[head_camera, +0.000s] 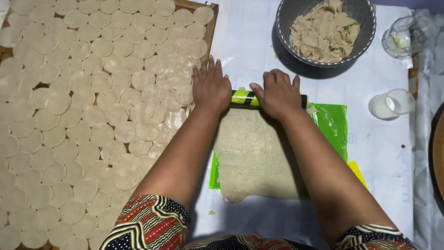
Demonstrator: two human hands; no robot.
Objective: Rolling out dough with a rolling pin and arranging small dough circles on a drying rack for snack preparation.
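Left hand (pixel 211 85) and right hand (pixel 277 94), palms flat and fingers extended, press down on a green-and-black rolling pin (pixel 245 97) without gripping it. The pin lies across the far edge of a thin dough sheet (pixel 252 155), which looks soft, limp and easily torn, best lifted by its edges. Beneath the sheet lies a green plastic film (pixel 332 125); left of it, cut dough rounds (pixel 74 134); beyond it, a grey bowl (pixel 284 28).

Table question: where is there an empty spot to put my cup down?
Bare white table cover lies right of the green plastic sheet, below the small clear glass. More shows between the grey metal bowl of dough and the wooden board. The board is packed with thin round dough discs.
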